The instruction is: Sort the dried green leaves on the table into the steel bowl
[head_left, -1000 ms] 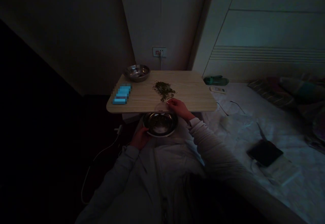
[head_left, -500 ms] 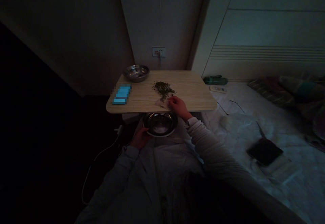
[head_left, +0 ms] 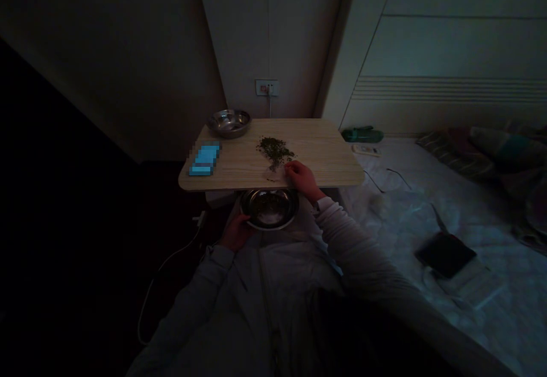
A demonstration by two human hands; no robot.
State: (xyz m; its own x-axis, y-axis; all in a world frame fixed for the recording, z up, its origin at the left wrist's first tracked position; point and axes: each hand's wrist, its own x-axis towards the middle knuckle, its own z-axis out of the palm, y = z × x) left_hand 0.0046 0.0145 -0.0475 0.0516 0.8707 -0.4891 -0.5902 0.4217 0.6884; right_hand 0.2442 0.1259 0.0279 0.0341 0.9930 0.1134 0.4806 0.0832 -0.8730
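My left hand point(head_left: 236, 233) grips the near left rim of a shiny metal bowl point(head_left: 270, 224) at my lap, just under the table's front edge. Some dark bits lie inside it. Above the front part of the small wooden table point(head_left: 325, 149), my right hand point(head_left: 301, 178) has its fingers pinched on a thin, see-through piece point(head_left: 276, 174), perhaps plastic. This piece lies low over the tabletop, at the near end of a loose pile of small green bits point(head_left: 274, 149). A few dark crumbs show by its front edge.
A second metal bowl point(head_left: 229, 124) stands at the table's back left corner, with a lit phone point(head_left: 205, 159) in front. To the right, a bed point(head_left: 397, 166) holds a green bottle point(head_left: 363, 135), a remote point(head_left: 366, 150) and a dark flat object point(head_left: 445, 254). A white cable point(head_left: 160, 266) hangs at left.
My right hand has drawn the see-through piece from the table's front edge slightly back over the tabletop, towards the green pile. Dark crumbs now show near it. My left hand and the bowl stay put.
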